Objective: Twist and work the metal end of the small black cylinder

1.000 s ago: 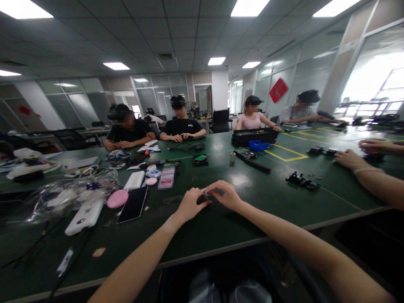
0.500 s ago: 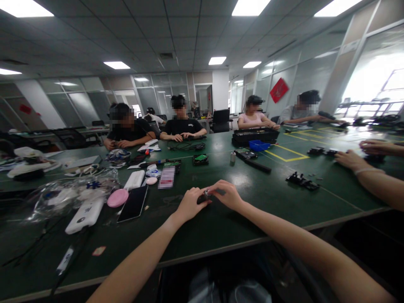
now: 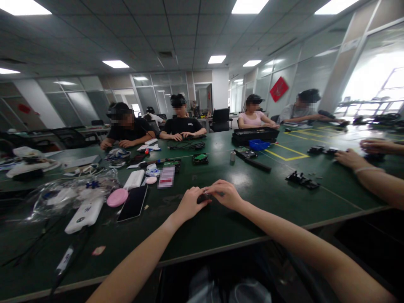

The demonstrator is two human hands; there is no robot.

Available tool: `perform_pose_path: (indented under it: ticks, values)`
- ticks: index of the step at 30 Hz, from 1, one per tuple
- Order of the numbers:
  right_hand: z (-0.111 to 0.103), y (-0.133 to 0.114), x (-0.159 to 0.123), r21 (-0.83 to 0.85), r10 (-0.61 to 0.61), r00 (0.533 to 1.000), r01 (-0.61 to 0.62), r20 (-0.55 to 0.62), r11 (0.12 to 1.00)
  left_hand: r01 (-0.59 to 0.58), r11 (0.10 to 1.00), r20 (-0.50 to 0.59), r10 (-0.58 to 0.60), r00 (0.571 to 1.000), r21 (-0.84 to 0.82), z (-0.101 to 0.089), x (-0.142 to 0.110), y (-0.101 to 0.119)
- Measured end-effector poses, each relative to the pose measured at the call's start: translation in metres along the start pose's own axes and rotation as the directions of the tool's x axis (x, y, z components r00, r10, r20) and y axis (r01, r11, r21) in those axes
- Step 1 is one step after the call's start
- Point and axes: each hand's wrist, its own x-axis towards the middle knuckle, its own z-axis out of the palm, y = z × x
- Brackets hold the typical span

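Just above the near part of the green table, a small dark cylindrical part with a metallic end sits between my hands, mostly covered by fingers. My left hand is closed around its left side, with the thumb below it. The fingers of my right hand pinch at its top and right side. Its exact kind is too small to make out. Farther forward stands a small silver-white cylinder, apart from both hands.
To my left lie a dark phone, a pink round case and a white power bank. A black bracket-like part lies to the right, near a co-worker's hands. Other people sit across the table.
My right fingers have shifted slightly left over the top of the cylindrical part, covering more of it. My left hand stays in nearly the same place.
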Motion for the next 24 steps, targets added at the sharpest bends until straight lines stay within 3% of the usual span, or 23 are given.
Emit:
perform_pose_path:
  ticks: [14, 24]
  values:
    - [-0.001, -0.0019, -0.0003, -0.033, 0.178, 0.984, -0.178, -0.023, 0.983, 0.013, 1.0, 0.022, -0.013, 1.0, 0.008, -0.0023, 0.0, 0.0021]
    - [-0.0006, 0.0018, 0.0001, -0.026, 0.187, 0.982, -0.187, -0.007, 0.982, 0.014, 1.0, 0.028, -0.014, 1.0, -0.007, -0.0035, 0.0006, 0.0032]
